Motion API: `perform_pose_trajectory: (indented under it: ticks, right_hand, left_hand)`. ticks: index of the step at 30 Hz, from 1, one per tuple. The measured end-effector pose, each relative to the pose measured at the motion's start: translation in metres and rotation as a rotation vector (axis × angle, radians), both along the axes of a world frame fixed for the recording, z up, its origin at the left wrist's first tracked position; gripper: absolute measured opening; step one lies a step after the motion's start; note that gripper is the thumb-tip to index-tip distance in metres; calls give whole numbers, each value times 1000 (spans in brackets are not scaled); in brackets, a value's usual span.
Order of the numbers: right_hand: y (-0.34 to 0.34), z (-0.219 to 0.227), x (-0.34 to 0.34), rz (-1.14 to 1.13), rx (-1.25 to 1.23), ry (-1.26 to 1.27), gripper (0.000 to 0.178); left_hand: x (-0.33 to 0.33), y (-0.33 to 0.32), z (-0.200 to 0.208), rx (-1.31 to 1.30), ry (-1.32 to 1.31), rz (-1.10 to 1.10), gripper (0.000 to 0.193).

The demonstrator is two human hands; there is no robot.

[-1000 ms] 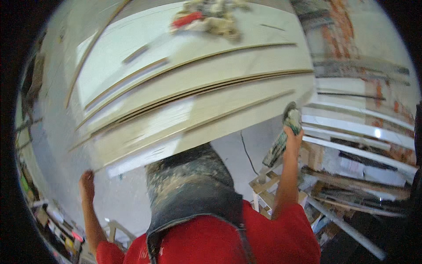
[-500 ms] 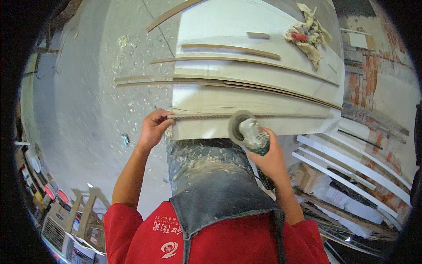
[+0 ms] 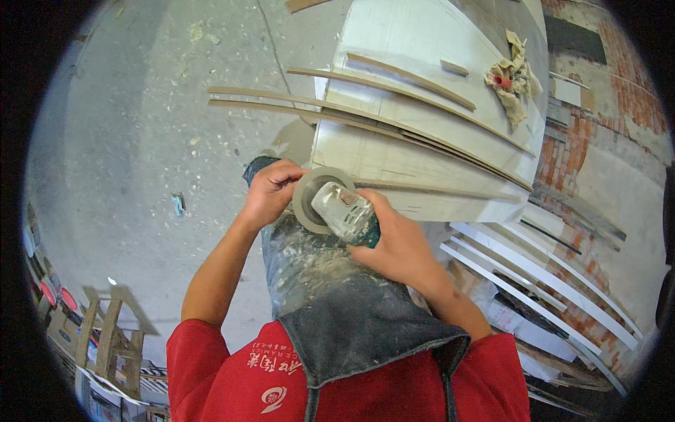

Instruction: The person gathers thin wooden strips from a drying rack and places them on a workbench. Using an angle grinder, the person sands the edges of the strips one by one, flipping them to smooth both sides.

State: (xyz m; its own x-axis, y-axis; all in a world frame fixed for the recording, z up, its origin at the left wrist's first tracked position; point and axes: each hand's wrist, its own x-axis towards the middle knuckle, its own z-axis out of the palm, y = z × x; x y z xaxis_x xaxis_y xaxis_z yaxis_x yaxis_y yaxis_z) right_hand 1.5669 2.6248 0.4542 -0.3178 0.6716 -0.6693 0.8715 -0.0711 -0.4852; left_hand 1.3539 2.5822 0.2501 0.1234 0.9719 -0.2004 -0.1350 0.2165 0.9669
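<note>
My right hand (image 3: 394, 235) is wrapped round an angle grinder (image 3: 344, 211) with a pale dusty body and a broad round disc. The disc lies over the left part of a thin brown strip (image 3: 436, 189), close beside my left hand (image 3: 276, 188). My left fingers are pinched together at that strip's left end, which the disc mostly hides. From there the strip runs rightward along the near edge of a pale board (image 3: 373, 155).
Several more thin strips (image 3: 415, 88) lie across the board, some overhanging its left edge. A crumpled cloth (image 3: 515, 83) with a red item sits at the far right. White lengths (image 3: 548, 264) are stacked at right, and a wooden stool (image 3: 111, 337) stands lower left.
The grinder has moved leftward along the strip, from its middle to right beside my left hand. My view has shifted, and my left hand stays at the strip's end.
</note>
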Motion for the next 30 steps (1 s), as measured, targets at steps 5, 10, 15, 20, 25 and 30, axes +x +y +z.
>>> perform_pose_trajectory:
  ticks: [5, 10, 15, 20, 25, 30]
  right_hand:
    - [-4, -7, 6, -14, 7, -46, 82]
    - [-21, -10, 62, -219, 44, -150, 82]
    - [-36, -20, 152, -439, 188, -281, 83]
    - [-40, -44, 251, -602, 316, -338, 84]
    - [-37, -52, 317, -853, 371, -346, 83]
    - [-65, -34, 273, -902, 362, -161, 82]
  left_hand:
    - [-2, 3, -1, 44, 10, 16, 22]
    - [-7, 0, -1, 1, 23, -2, 23]
    - [-10, 2, 3, -13, -3, 34, 21]
    - [-18, 0, -2, -67, 5, 31, 22]
    - [-23, -4, -5, -154, -54, 52, 17]
    - [-107, -25, 8, -342, -5, 51, 20]
